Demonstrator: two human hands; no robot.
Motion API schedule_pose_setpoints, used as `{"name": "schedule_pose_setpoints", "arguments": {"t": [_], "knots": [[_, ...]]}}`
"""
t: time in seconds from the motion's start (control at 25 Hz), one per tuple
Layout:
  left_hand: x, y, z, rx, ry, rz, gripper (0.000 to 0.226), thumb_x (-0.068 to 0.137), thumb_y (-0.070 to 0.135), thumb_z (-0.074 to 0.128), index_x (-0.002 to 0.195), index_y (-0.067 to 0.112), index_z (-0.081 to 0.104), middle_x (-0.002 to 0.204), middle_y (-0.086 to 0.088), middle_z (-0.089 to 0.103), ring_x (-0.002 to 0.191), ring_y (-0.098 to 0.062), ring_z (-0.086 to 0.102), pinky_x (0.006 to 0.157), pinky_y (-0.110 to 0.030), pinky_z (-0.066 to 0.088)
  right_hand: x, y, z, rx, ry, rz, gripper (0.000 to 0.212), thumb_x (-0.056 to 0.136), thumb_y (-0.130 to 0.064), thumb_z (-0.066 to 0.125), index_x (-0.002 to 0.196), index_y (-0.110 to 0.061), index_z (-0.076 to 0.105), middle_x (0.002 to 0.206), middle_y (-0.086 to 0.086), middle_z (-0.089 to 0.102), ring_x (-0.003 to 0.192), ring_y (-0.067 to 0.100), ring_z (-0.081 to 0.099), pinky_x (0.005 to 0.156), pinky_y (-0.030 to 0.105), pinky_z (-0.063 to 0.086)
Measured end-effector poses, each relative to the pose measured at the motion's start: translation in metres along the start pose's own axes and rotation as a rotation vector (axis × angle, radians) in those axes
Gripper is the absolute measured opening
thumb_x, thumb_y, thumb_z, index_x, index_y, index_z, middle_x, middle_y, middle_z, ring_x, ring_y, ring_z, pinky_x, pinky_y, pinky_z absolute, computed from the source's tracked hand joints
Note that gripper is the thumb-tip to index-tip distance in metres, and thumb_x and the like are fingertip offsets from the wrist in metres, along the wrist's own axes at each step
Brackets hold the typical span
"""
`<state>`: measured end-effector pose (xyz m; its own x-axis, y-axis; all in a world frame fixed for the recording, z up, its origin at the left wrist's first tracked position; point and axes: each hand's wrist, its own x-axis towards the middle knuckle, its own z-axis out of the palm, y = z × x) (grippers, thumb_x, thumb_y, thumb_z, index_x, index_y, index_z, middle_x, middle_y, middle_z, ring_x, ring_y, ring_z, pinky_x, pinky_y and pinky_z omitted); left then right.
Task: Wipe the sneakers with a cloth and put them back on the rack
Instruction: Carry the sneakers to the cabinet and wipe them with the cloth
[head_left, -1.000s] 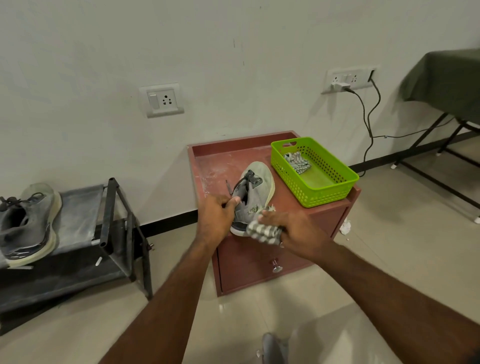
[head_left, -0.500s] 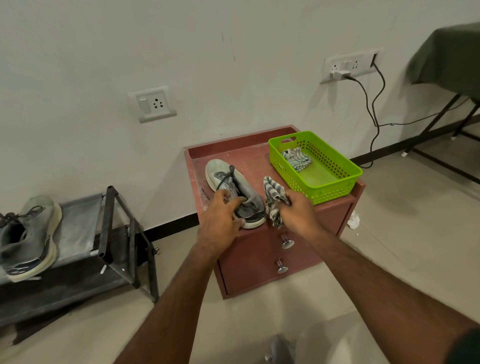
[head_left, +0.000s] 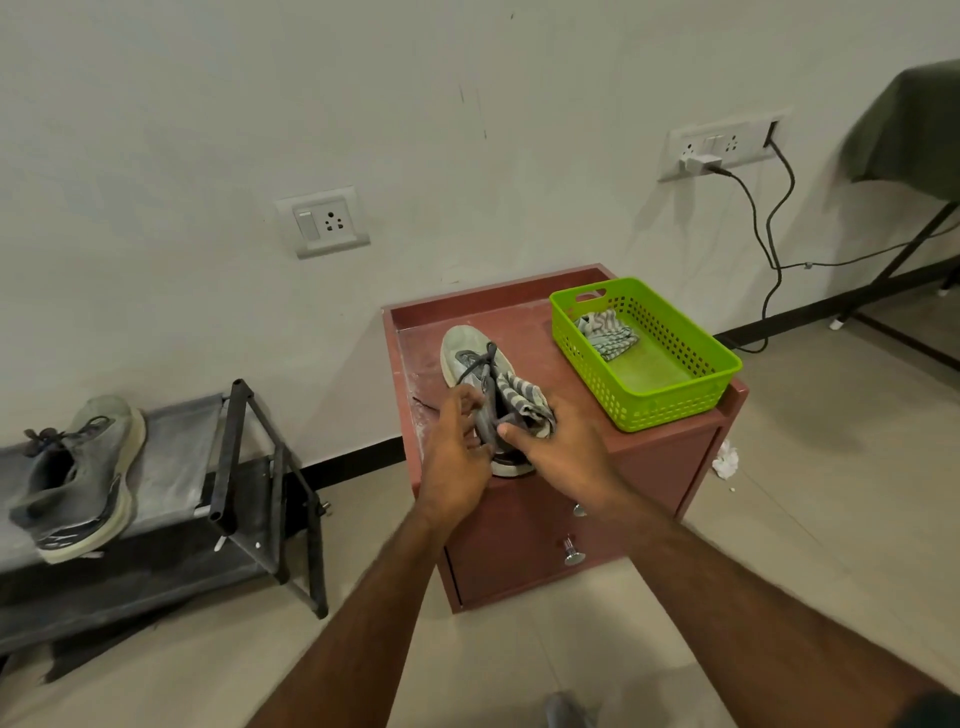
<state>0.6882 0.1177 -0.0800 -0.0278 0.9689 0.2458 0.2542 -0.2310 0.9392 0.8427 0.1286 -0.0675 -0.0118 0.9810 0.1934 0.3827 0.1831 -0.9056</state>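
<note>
Two hands meet over the sneaker (head_left: 475, 364) I'm wiping, left of the green basket (head_left: 675, 400): my left hand (head_left: 454, 452) grips its heel, my right hand (head_left: 563, 447) presses the striped cloth (head_left: 522, 395) against it.

I observe a grey sneaker (head_left: 475, 364) lying on top of a reddish-brown cabinet (head_left: 566, 519), toe toward the wall. The left hand (head_left: 454, 457) grips the sneaker at its heel end. The right hand (head_left: 563, 449) holds a striped cloth (head_left: 522, 397) against the shoe's right side. A green perforated basket (head_left: 670, 400) stands on the cabinet's right part, just beside the shoe, with a second striped cloth (head_left: 605, 332) inside. To the left, a second grey sneaker (head_left: 78, 478) rests tilted on the top shelf of a dark metal rack (head_left: 228, 462). Two wall sockets (head_left: 324, 221) are visible; a plugged charger (head_left: 701, 163) trails a black cable.
</note>
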Motion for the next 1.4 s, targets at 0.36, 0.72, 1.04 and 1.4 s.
{"name": "schedule_pose_setpoints", "arguments": {"t": [0.36, 0.72, 1.04, 1.4], "knots": [[-0.015, 0.016, 0.017, -0.098, 0.204, -0.199, 0.047, 0.073, 0.039, 0.088, 0.112, 0.027, 0.063, 0.105, 0.011, 0.072, 0.093, 0.0, 0.07, 0.077, -0.019, 0.057, -0.012, 0.002, -0.005, 0.668, -0.15, 0.497, 0.022, 0.092, -0.014, 0.066, 0.114, -0.013, 0.066, 0.103, 0.015, 0.074, 0.096, 0.035, 0.071, 0.083, 0.06, 0.055], [-0.01, -0.009, -0.044, 0.851, -0.092, 0.134, 0.083, 0.087, 0.042, 0.069, 0.156, 0.016, 0.03, 0.159, -0.007, 0.034, 0.146, -0.024, 0.03, 0.12, -0.042, 0.028, -0.02, 0.007, -0.005, 0.317, -0.517, 0.385, 0.01, 0.092, -0.012, 0.065, 0.101, -0.015, 0.069, 0.09, 0.009, 0.074, 0.074, 0.019, 0.072, 0.067, 0.038, 0.06], [0.0, -0.007, -0.036, 0.422, 0.137, -0.012, 0.043, 0.1, 0.028, 0.058, 0.141, 0.015, 0.056, 0.138, -0.004, 0.062, 0.122, -0.012, 0.06, 0.101, -0.015, 0.046, -0.005, -0.007, -0.034, -0.314, 0.163, -0.332, 0.044, 0.085, -0.007, 0.056, 0.125, -0.023, 0.064, 0.117, 0.003, 0.07, 0.106, 0.008, 0.061, 0.094, 0.024, 0.045], [0.003, -0.01, -0.042, 0.337, 0.107, -0.015, 0.032, 0.099, 0.012, 0.06, 0.131, 0.012, 0.064, 0.129, -0.001, 0.067, 0.115, -0.005, 0.061, 0.103, -0.02, 0.046, 0.033, 0.047, -0.009, -0.611, -0.263, -0.5, 0.07, 0.08, 0.01, 0.043, 0.14, -0.025, 0.051, 0.155, 0.002, 0.035, 0.146, 0.016, 0.02, 0.118, 0.029, 0.013]]}}
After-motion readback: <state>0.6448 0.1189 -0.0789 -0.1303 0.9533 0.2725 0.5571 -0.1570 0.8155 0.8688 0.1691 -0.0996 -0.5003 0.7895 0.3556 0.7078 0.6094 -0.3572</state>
